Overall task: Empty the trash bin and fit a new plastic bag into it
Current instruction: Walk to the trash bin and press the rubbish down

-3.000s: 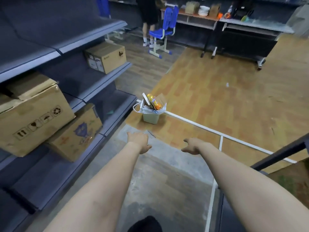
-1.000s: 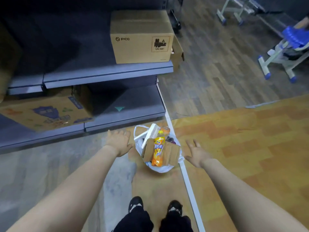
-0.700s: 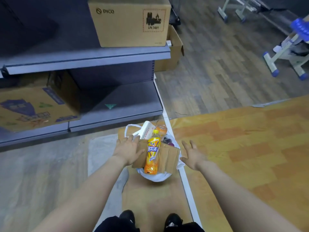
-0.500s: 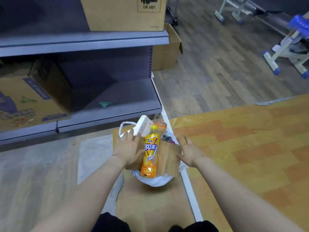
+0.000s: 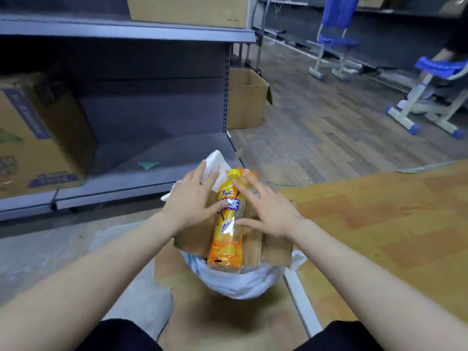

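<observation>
Rubbish crowds the thin white plastic liner bag (image 5: 235,282), soft, tearable, best gathered at its rim. Atop it the orange plastic drink bottle (image 5: 228,224) lies lengthwise, cap pointing away from me. My left hand (image 5: 193,198) and right hand (image 5: 268,209) rest flat beside the bottle, fingers spread, grip on nothing.

Bottle (image 5: 228,224) and cardboard (image 5: 266,247) block the bag (image 5: 238,282) mouth; sides open.

left hand (image 5: 191,201), right hand (image 5: 272,211), fingers spread

Bare forearms, no sleeves; dark trousers (image 5: 121,335) at both knees.
</observation>
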Motion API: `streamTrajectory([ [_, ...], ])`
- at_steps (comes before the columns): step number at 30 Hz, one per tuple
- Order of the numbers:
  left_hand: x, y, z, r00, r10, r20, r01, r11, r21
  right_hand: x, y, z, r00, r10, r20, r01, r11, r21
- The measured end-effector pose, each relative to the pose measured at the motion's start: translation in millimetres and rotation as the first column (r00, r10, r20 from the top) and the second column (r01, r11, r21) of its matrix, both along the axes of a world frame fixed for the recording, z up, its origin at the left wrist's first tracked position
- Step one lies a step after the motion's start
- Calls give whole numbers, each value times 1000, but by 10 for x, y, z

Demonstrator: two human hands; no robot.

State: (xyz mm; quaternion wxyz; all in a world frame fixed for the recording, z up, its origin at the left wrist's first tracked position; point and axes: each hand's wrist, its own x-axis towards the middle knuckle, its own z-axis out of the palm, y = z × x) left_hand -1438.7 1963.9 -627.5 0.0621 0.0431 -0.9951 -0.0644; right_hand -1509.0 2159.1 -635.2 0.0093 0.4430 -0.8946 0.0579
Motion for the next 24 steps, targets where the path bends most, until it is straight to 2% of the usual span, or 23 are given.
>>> streamTrajectory([
  [3, 54, 56, -72, 998, -30, -59, 36, 995, 90, 60, -12, -37, 999, 33, 1, -33, 999, -15],
  [5, 90, 78, -87, 997, -52, -55, 57, 994, 90, 79, -7, -30, 1000, 24, 2, -24, 999, -33],
  [9, 121, 32, -18, 1000, 5, 28, -1, 992, -124, 41, 97, 52, 999, -9, -50, 5, 997, -81],
  [11, 147, 50, 50, 1000, 3, 3, -2, 976, -217, -29, 261, 101, 995, -52, -88, 44, 995, -90],
  [14, 293, 212, 172, 981, -172, -85, 137, 937, -320, -169, 633, 97, 981, -173, -92, 163, 980, -110],
  [17, 439, 345, 111, 912, -409, -38, 354, 828, -435, -267, 1024, -40, 955, -295, -45, 290, 953, -86],
  [21, 491, 426, -20, 889, -454, 60, 434, 794, -424, -274, 1352, -323, 946, -324, -29, 325, 945, 35],
  [24, 443, 457, -27, 903, -409, 131, 428, 838, -339, -215, 1400, -516, 955, -296, -2, 295, 951, 89],
])
